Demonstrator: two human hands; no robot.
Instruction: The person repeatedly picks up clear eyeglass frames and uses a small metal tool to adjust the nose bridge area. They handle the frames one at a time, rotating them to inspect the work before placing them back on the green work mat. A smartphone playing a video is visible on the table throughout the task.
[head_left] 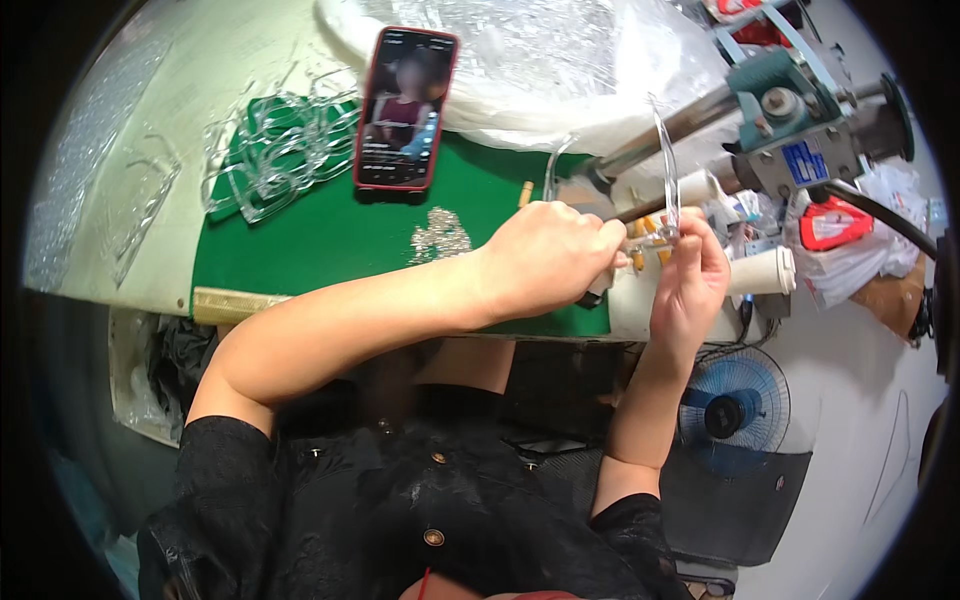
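A clear plastic eyeglass frame [671,180] is held between my two hands at the right end of the bench, its temples pointing away from me. My right hand [690,282] pinches it near the corner where one temple meets the front. Closed in a fist, my left hand [548,256] grips the other side; its fingers and most of the frame front are hidden beneath it. A small heap of tiny silvery metal parts [440,236] lies on the green mat [330,250] left of my left hand. More clear eyeglass frames [275,160] lie tangled farther left.
A phone [405,110] in a red case lies on the mat. Behind it spreads a large clear plastic bag [560,70]. A metal bench machine [790,110] reaches in from the right. A white cylinder [762,272] lies beside my right hand; a blue fan [735,408] stands below.
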